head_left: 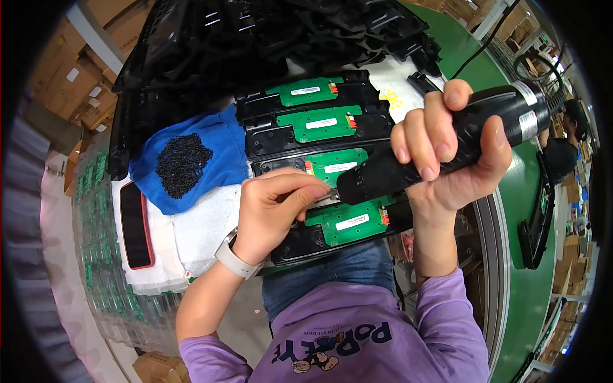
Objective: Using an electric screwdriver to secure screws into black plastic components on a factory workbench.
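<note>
A: How far along is the work looking?

B: Judging by the row, it is somewhere in the middle. The right hand [447, 150] is wrapping closed around a black electric screwdriver [440, 143], its tip pointing down onto the third of four black housings [319, 169] lying side by side on the surface. The left hand [274, 210] is pinching its fingertips together right at the tip; whether a screw is sitting between them, I cannot tell. Whether the nearest green board [351, 220] is already fastened, I cannot tell either.

A: And labels, packages?

B: Each green board is carrying a small white oblong label at its middle. Left of the housings, a pile of black screws [184, 163] is resting on a blue cloth [220, 143]. The screwdriver is wearing white stickers near its far end. Farther off, brown cardboard boxes [70, 70] are standing stacked at the upper left.
</note>
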### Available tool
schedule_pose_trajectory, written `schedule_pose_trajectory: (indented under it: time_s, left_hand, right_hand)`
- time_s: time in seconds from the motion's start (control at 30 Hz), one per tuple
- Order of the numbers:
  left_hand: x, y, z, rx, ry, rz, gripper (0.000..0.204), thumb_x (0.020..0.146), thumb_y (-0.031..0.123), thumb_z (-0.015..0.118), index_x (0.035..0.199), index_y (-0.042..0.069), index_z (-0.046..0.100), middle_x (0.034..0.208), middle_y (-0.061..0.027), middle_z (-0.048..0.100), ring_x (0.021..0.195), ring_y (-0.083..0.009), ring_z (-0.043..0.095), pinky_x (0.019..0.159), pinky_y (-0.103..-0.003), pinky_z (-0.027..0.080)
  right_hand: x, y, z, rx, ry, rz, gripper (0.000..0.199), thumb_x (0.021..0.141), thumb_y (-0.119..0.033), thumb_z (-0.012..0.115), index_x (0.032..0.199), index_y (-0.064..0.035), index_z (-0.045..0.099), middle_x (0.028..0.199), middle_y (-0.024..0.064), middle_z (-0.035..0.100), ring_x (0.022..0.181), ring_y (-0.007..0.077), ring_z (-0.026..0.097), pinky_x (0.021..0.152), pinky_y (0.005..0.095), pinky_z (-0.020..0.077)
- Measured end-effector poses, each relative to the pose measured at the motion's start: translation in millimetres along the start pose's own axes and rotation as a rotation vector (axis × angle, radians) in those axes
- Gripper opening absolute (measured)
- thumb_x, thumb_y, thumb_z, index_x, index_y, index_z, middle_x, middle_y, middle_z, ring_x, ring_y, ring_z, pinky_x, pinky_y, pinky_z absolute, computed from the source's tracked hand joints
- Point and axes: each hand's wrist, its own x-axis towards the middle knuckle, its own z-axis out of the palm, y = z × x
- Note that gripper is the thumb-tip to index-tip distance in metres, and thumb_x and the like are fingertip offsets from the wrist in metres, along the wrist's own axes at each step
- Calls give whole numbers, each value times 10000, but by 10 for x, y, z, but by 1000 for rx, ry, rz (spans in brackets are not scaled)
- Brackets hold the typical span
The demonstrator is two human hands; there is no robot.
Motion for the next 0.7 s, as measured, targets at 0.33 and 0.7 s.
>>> schedule_pose_trajectory:
  time_s: [0.33, 0.7]
  left_hand:
    - [24, 88, -24, 94, 50, -100, 141, 842, 107, 574, 801, 7, 665, 647, -38, 563, 580, -71, 484, 517, -203, 374]
    - [-16, -12, 54, -249, -54, -70, 135, 850, 56, 561, 970, 5, 596, 779, 7, 561, 645, -38, 499, 566, -172, 410]
  right_hand:
    - [-145, -38, 241, -317, 114, 413, 233, 626, -56, 669, 821, 5, 558, 652, 31, 542, 506, 77, 497, 461, 180, 374]
    - [-154, 55, 364, -447, -86, 445, 351, 625, -131, 752, 741, -15, 441, 558, 36, 465, 471, 101, 445, 429, 219, 355]
